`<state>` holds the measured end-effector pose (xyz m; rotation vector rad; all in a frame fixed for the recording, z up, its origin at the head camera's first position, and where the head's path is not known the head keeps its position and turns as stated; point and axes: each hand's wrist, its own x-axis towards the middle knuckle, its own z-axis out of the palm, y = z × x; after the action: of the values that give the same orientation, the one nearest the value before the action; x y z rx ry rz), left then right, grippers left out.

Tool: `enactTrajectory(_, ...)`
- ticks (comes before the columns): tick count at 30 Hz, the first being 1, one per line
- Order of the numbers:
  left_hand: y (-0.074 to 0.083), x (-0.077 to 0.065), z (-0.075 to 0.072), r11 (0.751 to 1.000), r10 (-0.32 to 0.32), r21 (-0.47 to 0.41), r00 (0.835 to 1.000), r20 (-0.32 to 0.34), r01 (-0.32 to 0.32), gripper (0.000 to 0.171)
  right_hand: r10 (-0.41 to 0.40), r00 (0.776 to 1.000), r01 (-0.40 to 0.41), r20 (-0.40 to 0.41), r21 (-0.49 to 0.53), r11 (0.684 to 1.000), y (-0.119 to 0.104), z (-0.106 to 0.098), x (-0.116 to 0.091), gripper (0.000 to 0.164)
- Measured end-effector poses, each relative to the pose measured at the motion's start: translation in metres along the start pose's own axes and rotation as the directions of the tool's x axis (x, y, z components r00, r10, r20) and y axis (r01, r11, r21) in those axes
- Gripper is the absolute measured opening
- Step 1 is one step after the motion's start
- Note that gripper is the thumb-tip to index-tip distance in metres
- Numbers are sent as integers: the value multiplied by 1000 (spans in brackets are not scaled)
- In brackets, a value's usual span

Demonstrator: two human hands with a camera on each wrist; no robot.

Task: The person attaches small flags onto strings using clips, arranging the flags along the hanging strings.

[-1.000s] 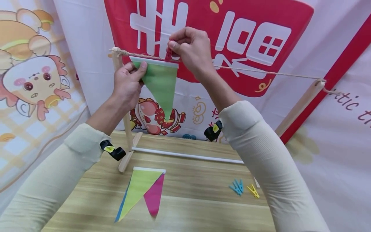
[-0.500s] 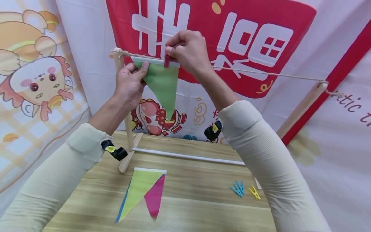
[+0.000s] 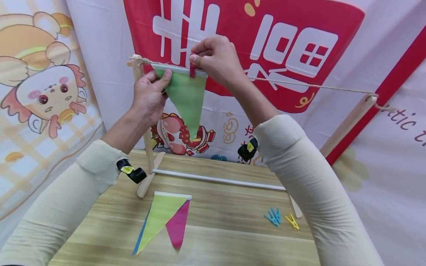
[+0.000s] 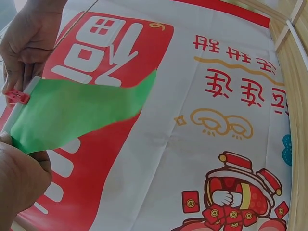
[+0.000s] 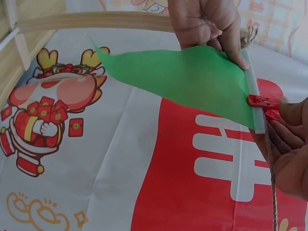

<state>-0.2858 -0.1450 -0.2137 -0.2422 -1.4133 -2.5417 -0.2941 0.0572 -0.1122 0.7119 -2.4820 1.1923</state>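
A green triangular pennant (image 3: pixel 188 94) with a white top band hangs point down against the twine (image 3: pixel 316 86), near the left post. My left hand (image 3: pixel 149 96) pinches its upper left corner, thumb in front. My right hand (image 3: pixel 219 59) pinches a red clothespin (image 3: pixel 192 70) between thumb and fingers. In the right wrist view, the red clothespin (image 5: pixel 262 101) straddles the white band, with the twine (image 5: pixel 271 159) running along the band's edge. From the left wrist view, the green pennant (image 4: pixel 82 108) spreads out below both hands.
A wooden stand with a left post (image 3: pixel 148 147) and right post (image 3: pixel 347 123) carries the twine; a white rod (image 3: pixel 219 180) joins its feet. Yellow, magenta and blue pennants (image 3: pixel 166 210) overlap on the table (image 3: pixel 233 244). Blue clothespins (image 3: pixel 273 216) and a yellow clothespin (image 3: pixel 291 221) lie right.
My right hand has lowered the red clothespin from above the twine onto the pennant's white band, and it stays there. My left hand keeps its pinch on the corner.
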Motion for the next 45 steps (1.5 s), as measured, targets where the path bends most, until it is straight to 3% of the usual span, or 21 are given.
enactTrajectory(7, 1, 0, 0, 1000, -17, 4, 1000, 13, 17, 38, -6, 999, 8, 41, -36, 999, -2, -4, -2, 34)
enactTrajectory(21, -2, -3, -4, 996, 0, 92, 999, 41, -3, 44, 3, 998, 1, 70, -61, 998, 0, -10, -10, 45)
enactTrajectory(29, -3, -7, -8, 989, -7, 148, 999, 40, 1, 47, 17, 999, -14, 35, -75, 997, 9, -22, -18, 50)
enactTrajectory(36, -10, -9, -10, 979, -5, 205, 999, 46, -4, 39, -10, 1000, 10, 3, -12, 1000, 22, -34, -26, 48)
enactTrajectory(45, -13, -13, -14, 967, 4, 255, 998, 58, -18, 48, -7, 997, 13, -72, 74, 997, 36, -47, -38, 45)
